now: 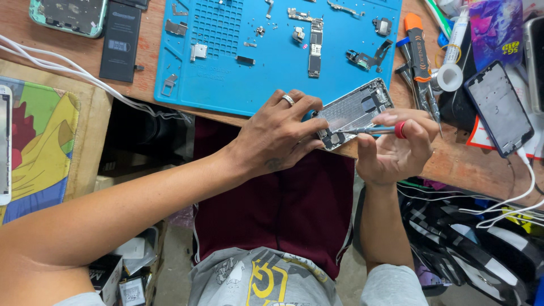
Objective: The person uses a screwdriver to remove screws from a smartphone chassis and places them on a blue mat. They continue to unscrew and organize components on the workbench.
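Observation:
An opened silver phone housing [358, 109] lies at the near edge of the wooden bench, its inside facing up. My left hand [277, 136], with a ring on one finger, grips the housing's near left corner. My right hand [396, 148] holds a small screwdriver [371, 130] with a red end cap. The screwdriver lies nearly level, its tip at the housing's lower end by my left fingers.
A blue work mat [226, 62] behind holds a circuit board [315, 46], small brackets and screws. A black battery [120, 41] and a teal phone frame [68, 14] lie left. Tools [419, 56], tape roll [450, 77] and another phone frame [498, 107] sit right. White cables [68, 71] trail left.

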